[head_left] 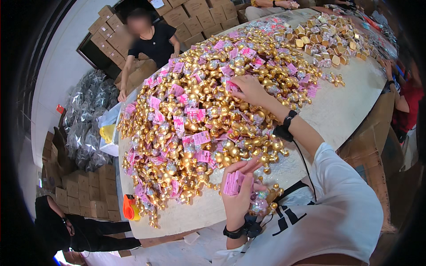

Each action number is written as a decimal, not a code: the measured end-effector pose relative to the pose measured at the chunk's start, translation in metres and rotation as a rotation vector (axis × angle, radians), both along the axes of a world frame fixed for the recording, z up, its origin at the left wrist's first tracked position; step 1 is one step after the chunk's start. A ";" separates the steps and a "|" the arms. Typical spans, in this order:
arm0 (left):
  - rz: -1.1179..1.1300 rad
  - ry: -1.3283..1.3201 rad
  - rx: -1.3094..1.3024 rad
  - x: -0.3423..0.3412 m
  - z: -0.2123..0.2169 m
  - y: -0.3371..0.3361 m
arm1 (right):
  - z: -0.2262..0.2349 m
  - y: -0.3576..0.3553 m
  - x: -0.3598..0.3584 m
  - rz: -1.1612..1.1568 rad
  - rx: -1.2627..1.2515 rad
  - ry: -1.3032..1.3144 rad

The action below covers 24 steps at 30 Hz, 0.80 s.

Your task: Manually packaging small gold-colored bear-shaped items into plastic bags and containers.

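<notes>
While the left hand [239, 190] is gripping a stack of pink tags [234, 182] near the table [350, 106] edge, the right hand [248, 88] is reaching forward, arm extended, fingers curled loosely onto the heap of gold figurines [199, 115].

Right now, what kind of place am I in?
Probably a packing or assembly workshop. A big table is heaped with gold figurines and pink tags, cardboard boxes are stacked along the wall, and your left hand holds a stack of pink cards.
</notes>
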<state>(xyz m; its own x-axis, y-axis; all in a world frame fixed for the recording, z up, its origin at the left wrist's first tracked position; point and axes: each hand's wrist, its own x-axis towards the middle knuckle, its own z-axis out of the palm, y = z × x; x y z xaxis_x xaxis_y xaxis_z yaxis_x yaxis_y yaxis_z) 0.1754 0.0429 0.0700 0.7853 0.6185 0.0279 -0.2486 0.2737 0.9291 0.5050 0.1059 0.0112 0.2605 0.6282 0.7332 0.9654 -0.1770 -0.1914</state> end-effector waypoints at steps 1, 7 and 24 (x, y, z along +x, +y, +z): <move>0.002 0.035 0.023 -0.003 0.000 0.004 | -0.005 0.003 0.003 -0.003 0.021 -0.055; 0.129 0.149 0.426 -0.004 -0.006 0.010 | 0.028 -0.006 -0.007 -0.049 0.929 0.356; -0.422 0.012 0.152 -0.018 -0.003 -0.017 | 0.068 -0.186 -0.205 0.780 0.047 0.332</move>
<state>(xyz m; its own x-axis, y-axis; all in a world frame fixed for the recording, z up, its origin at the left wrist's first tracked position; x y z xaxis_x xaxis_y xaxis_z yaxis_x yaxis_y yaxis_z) 0.1572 0.0260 0.0674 0.9687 0.2338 0.0834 -0.1338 0.2089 0.9687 0.2996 -0.0805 0.0791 -0.0284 0.6879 0.7253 0.7001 0.5316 -0.4768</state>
